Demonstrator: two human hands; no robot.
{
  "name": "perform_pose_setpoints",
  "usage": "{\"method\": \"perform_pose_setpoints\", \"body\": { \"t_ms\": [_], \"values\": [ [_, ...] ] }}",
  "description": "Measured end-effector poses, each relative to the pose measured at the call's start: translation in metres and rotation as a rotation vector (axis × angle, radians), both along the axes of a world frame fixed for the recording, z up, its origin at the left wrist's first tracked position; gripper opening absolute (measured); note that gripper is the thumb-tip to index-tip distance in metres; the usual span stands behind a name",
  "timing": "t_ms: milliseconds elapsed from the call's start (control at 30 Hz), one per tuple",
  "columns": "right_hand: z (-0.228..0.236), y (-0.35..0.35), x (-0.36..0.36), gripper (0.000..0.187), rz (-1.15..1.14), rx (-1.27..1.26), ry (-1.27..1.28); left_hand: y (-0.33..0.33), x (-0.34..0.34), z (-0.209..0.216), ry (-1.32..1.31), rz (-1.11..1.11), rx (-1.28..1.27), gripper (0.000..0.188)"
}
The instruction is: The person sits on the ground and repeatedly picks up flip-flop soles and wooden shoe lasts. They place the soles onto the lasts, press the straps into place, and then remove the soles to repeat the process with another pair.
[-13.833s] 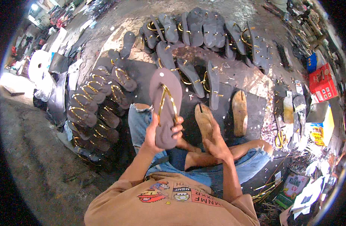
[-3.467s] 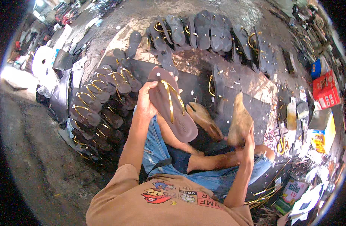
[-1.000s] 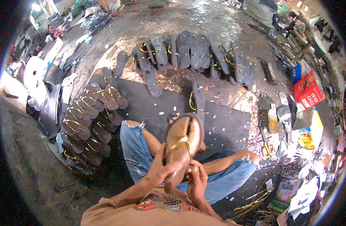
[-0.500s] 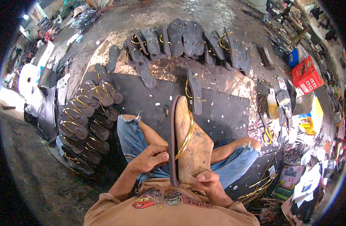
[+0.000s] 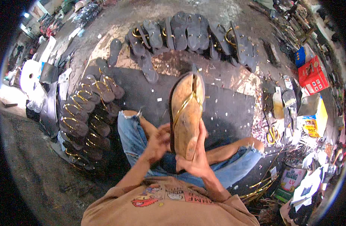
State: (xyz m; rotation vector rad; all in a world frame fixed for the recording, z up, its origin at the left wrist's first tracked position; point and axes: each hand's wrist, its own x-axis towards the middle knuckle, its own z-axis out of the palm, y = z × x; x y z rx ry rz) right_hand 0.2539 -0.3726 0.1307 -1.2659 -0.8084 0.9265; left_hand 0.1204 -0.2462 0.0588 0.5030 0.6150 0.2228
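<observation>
A wooden shoe last (image 5: 187,124) stands in front of me with its sole side away from me. On it sits a dark flip-flop (image 5: 171,113), its thin gold strap (image 5: 188,101) forming a V over the last's top. My right hand (image 5: 197,158) is closed around the heel end of the last, thumb in front, fingers wrapped behind. My left hand (image 5: 159,143) is at the left edge of the sole, fingers partly bent and smeared by motion; whether they grip the sole is not visible.
Black sandals with gold straps stand in a row (image 5: 188,34) ahead and in rows (image 5: 77,113) at left. A dark mat (image 5: 229,113) lies beneath. To the right are yellow-handled scissors (image 5: 273,135), a red box (image 5: 313,74), a tin (image 5: 291,180) and gold strips (image 5: 261,188).
The last with its flip-flop has turned from a side-on view to show its top with the strap. My right hand has shifted up around the heel; my left hand has moved up slightly.
</observation>
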Motion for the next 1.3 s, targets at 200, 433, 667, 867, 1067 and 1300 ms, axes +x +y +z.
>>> {"method": "perform_pose_setpoints", "body": {
  "t_ms": [200, 433, 667, 867, 1067, 1300],
  "values": [
    [-0.028, 0.027, -0.017, 0.121, -0.050, -0.207, -0.520, 0.000, 0.004, 0.003, 0.101, 0.328, 0.191, 0.053],
    [-0.012, -0.049, 0.011, 0.094, -0.141, -0.196, 0.367, 0.155, -0.089, 0.017, 0.776, 0.417, 1.434, 0.034],
    [-0.128, -0.041, 0.152, 0.062, -0.574, -0.709, -0.463, 0.123, -0.062, 0.084, 0.752, 0.114, 1.362, 0.060],
    [0.001, 0.008, 0.084, 0.062, -0.564, -0.039, 0.150, 0.079, -0.042, 0.129, 0.367, -0.250, 1.489, 0.066],
    [-0.026, -0.009, 0.091, 0.049, -0.010, -0.342, 0.131, 0.075, -0.069, 0.094, 0.335, -0.448, 0.968, 0.058],
    [-0.059, 0.024, 0.089, 0.063, -0.024, -0.289, -0.137, 0.072, -0.130, 0.064, 0.383, 0.089, 0.936, 0.058]
  ]
}}
